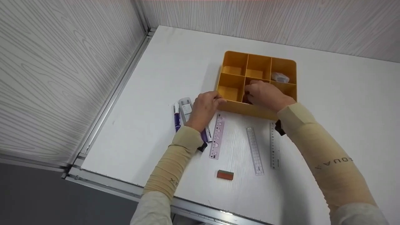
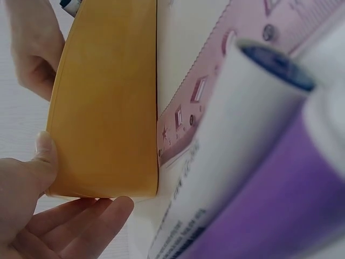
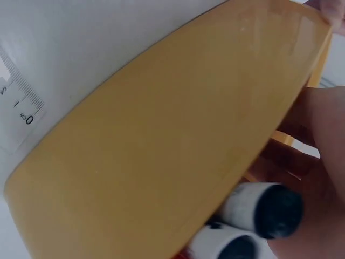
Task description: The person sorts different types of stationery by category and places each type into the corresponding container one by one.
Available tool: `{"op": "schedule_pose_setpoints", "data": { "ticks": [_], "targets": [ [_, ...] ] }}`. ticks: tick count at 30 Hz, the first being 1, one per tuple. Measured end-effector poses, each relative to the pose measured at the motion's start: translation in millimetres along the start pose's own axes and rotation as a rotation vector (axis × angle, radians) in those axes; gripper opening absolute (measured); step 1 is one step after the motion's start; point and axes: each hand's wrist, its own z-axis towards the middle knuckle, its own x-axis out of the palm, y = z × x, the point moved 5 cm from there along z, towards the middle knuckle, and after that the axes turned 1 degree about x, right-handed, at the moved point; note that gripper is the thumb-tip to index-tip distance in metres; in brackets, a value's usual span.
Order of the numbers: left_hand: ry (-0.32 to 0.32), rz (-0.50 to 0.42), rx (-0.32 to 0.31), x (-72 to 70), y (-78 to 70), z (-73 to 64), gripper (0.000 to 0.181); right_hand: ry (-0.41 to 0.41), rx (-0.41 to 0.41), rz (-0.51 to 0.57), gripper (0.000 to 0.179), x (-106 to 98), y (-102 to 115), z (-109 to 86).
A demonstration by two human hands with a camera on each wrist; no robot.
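A yellow divided box [image 1: 250, 107] stands on the white table. At its front left corner my left hand [image 1: 204, 107] holds on, with the thumb on the rim and the fingers along the side wall in the left wrist view. My right hand [image 1: 265, 93] reaches over the front wall, fingers down in the front middle compartment. The compartment walls hide the fingertips, so I cannot tell whether they hold anything. Beside the right hand, two white cylinders with dark ends [image 3: 277, 210] stick up past the rim. A small clear-wrapped item [image 1: 280, 77] lies in the back right compartment.
A pink ruler [image 1: 217, 136] and two clear rulers [image 1: 255, 151] lie before the box. Nearer is a red and green block [image 1: 225, 175]. Left of the box are a blue and white pen [image 1: 177, 116], a grey case [image 1: 186, 107] and a purple and white tube [image 2: 259, 178].
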Motion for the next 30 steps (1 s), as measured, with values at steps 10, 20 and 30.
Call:
{"op": "schedule_pose_setpoints", "data": {
  "ticks": [10, 20, 30],
  "targets": [
    [-0.01, 0.005, -0.009, -0.6, 0.9, -0.9, 0.021, -0.359, -0.184, 0.061, 0.008, -21.8, 31.7, -34.9],
    [0.003, -0.006, -0.018, -0.1, 1.9, 2.0, 0.021, -0.473, -0.272, 0.089, 0.007, -6.7, 62.9, -79.9],
    [-0.004, 0.006, -0.013, -6.0, 7.4, 2.9, 0.023, -0.402, -0.323, 0.122, 0.022, 27.2, 93.4, -108.3]
  ]
}}
